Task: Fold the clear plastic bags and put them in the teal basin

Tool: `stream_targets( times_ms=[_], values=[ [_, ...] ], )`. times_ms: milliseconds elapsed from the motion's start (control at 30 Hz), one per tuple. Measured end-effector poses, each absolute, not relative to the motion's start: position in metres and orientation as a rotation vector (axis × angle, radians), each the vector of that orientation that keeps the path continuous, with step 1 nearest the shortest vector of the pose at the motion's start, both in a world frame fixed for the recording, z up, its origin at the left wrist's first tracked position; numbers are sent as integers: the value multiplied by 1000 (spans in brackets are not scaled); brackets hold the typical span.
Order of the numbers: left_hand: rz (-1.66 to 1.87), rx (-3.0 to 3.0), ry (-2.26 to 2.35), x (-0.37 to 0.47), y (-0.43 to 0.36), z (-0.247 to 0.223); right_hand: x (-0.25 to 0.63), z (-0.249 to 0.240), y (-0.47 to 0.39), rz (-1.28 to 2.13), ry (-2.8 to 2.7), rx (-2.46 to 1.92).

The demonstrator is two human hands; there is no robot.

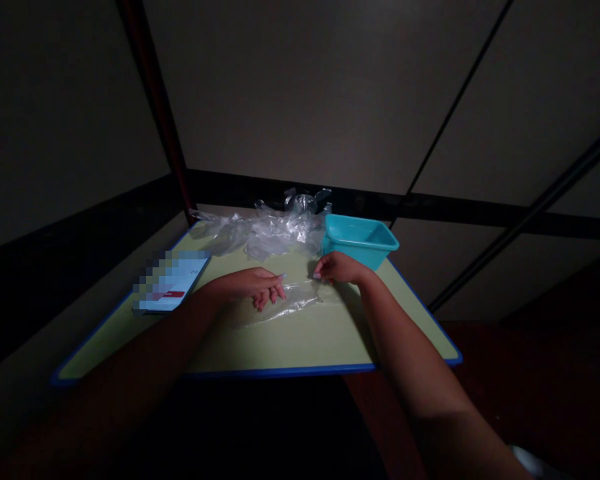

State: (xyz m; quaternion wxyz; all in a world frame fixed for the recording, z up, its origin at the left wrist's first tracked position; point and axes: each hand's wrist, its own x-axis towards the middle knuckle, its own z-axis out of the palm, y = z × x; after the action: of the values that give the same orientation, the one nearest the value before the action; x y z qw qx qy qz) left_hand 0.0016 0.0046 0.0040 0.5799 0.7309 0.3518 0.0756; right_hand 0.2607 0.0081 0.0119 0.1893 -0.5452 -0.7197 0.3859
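Note:
A clear plastic bag (295,301) lies flat on the yellow-green table (280,350), in front of me. My left hand (260,285) rests over the left part of this bag, palm down, fingers apart, with nothing visible in it. At the bag's right end is my right hand (339,268), its fingers and thumb pinched together; what lies between the fingertips, if anything, is too small to make out. Behind the hands, a pile of crumpled clear plastic bags (275,230) covers the back of the table.
A turquoise plastic basket (360,250) stands at the back right, just behind my right hand. A tablet or phone (173,283) with a lit screen lies at the left edge. The table has a blue rim, with wall panels beyond it.

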Motion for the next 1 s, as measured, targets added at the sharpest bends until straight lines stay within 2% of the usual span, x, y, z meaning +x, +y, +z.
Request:
stream_targets(
  times_ms=[233, 500, 667, 767, 833, 1000],
  values=[
    [201, 1662, 838, 1, 4, 5, 261, 11, 11, 988, -1951, -1445],
    [265, 1737, 884, 0, 6, 3, 250, 14, 5, 425, -2322, -1711],
    [566, 2064, 1009, 4, 6, 0, 247, 12, 4, 276, -2388, -1804],
    [769, 2438, 831, 9, 0, -2, 247, 10, 3, 213, -2376, -1896],
    [719, 2614, 680, 12, -5, -5, 248, 11, 2, 165, -2334, -1968],
    [235, 2813, 670, 19, -15, -10, 250, 25, -7, 9, -2227, -2032]
  ],
)
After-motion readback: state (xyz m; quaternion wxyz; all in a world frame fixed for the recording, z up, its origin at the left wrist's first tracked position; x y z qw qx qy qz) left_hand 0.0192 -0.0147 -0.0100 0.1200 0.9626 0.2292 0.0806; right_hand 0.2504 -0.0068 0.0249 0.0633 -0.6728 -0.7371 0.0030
